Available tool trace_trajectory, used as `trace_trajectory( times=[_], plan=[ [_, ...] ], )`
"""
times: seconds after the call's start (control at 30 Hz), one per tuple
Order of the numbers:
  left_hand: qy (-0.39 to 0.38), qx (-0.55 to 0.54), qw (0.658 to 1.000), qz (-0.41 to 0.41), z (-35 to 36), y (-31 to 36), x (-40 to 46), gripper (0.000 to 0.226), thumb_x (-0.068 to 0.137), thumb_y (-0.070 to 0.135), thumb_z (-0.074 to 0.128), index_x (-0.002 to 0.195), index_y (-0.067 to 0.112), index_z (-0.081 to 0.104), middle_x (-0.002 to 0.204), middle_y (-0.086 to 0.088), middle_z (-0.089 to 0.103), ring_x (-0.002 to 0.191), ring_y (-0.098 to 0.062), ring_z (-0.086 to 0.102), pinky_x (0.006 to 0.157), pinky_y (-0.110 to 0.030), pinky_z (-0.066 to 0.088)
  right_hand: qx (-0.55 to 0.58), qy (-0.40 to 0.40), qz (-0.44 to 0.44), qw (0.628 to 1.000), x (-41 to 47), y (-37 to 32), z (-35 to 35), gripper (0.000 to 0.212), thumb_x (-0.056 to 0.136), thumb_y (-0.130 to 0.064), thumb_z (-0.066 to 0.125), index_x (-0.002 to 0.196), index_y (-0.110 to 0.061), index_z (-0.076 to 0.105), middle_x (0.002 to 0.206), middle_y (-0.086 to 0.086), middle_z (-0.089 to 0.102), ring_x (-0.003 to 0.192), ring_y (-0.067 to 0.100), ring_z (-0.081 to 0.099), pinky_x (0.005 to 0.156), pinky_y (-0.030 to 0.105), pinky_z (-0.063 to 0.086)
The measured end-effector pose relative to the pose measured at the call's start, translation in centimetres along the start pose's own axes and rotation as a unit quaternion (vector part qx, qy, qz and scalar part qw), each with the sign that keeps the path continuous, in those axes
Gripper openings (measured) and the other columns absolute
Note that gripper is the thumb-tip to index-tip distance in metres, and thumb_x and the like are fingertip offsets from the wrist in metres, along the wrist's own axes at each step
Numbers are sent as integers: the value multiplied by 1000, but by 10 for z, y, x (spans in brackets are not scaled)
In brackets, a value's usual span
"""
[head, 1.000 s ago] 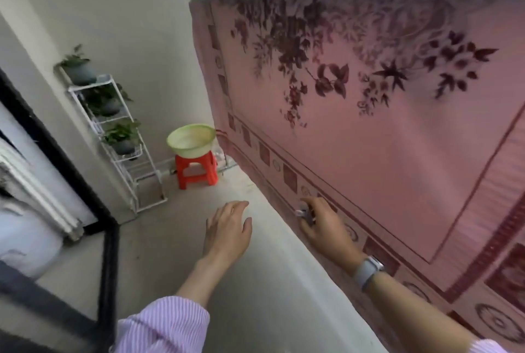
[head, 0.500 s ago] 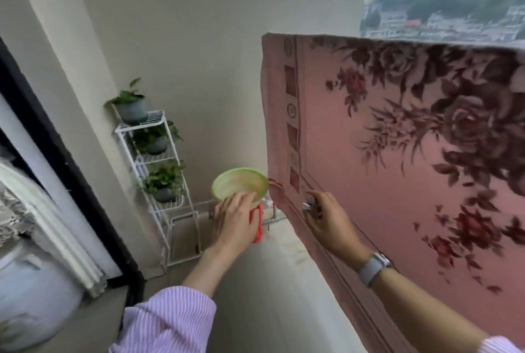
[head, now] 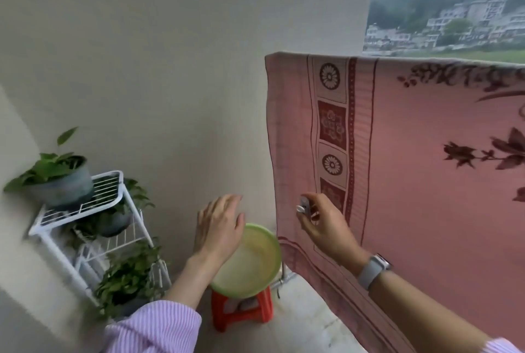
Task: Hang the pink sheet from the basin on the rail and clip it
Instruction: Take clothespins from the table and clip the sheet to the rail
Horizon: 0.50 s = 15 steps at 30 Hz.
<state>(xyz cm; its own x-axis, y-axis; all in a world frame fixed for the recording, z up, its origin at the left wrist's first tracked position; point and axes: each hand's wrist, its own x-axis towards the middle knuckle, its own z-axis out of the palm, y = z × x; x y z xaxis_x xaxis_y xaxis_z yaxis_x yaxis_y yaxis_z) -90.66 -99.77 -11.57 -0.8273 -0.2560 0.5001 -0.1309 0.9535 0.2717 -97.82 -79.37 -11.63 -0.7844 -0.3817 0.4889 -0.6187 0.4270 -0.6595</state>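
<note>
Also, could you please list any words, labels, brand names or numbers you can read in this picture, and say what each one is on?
None can be read.
The pink sheet bears only flower and medallion patterns, no lettering.
The watch on the right wrist shows only its band.
The distant buildings are too small and hazy for signs.

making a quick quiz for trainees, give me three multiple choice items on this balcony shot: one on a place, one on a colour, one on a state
1. Where does the green basin stand?
A. on the red stool
B. on the white plant rack
C. on the floor

2. What colour is the watch strap on the right wrist?
A. black
B. grey
C. red

3. What is the right hand doing?
A. hanging loose, holding nothing
B. pinching a small clip
C. gripping the basin

Answers:
1 A, the basin sits atop the stool.
2 B, the strap is pale grey.
3 B, fingers pinch a clip in front of the hung pink sheet.
</note>
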Motion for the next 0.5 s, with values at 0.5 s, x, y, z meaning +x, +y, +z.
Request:
trace_trajectory(
  times=[0.5],
  plan=[
    [-40,-81,995,42,172,-151,308,32,87,17,54,119,13,55,119,-6,60,110,-26,54,92,-36,40,5,36,37,999,306,128,170,9,88,-25,54,95,-24,50,82,-9,55,76,5,55,69,27,48]
  ],
)
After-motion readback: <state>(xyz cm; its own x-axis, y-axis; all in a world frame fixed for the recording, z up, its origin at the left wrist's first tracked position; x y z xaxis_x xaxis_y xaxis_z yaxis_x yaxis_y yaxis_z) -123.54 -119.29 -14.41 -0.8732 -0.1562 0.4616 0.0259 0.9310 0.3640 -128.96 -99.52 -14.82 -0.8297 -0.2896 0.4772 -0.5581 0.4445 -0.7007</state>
